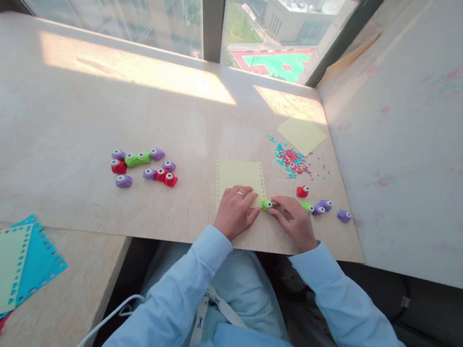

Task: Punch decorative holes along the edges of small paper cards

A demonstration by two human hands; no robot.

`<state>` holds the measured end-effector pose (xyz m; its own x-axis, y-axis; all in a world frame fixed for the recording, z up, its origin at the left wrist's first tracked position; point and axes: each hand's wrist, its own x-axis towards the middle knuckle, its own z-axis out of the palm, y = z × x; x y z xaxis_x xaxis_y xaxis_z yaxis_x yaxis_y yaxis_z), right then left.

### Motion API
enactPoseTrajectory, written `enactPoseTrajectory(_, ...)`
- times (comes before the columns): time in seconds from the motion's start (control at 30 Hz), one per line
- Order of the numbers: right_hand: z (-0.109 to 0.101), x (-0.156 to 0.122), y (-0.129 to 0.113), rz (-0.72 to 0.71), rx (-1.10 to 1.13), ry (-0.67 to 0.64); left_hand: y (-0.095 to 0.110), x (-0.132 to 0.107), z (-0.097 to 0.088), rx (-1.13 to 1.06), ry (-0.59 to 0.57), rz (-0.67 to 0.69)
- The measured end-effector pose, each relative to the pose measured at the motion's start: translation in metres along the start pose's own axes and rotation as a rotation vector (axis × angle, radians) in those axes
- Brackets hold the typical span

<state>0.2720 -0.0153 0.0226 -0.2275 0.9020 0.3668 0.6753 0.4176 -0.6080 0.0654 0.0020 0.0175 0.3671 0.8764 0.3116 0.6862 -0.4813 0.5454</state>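
Note:
A pale yellow sheet of paper (240,175) lies before me, small holes punched along its left and right edges. My left hand (238,208) rests on its lower part, fingers stretched flat across it. At the sheet's lower right corner sits a small green craft punch (267,205), which my right hand (295,217) pinches between thumb and fingers. Whether the paper's edge is inside the punch is too small to tell. Close to my right hand are a red punch (302,191), another green punch (307,207) and several purple punches (344,216).
Blue and red paper bits (291,159) are scattered right of the sheet, beside a plain yellow paper (302,135). Several more punches (144,158) stand in a group at left. Punched coloured sheets (38,257) are stacked at far left. A flowered wall panel (408,140) borders the right side.

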Motion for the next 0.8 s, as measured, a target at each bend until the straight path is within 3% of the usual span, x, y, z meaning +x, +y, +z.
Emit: enactPoseTrajectory(0.8,-0.0038,-0.0009,-0.0088,-0.026,0.0,0.008,0.0046,0.0004,-0.0062,-0.058,-0.025,-0.04)
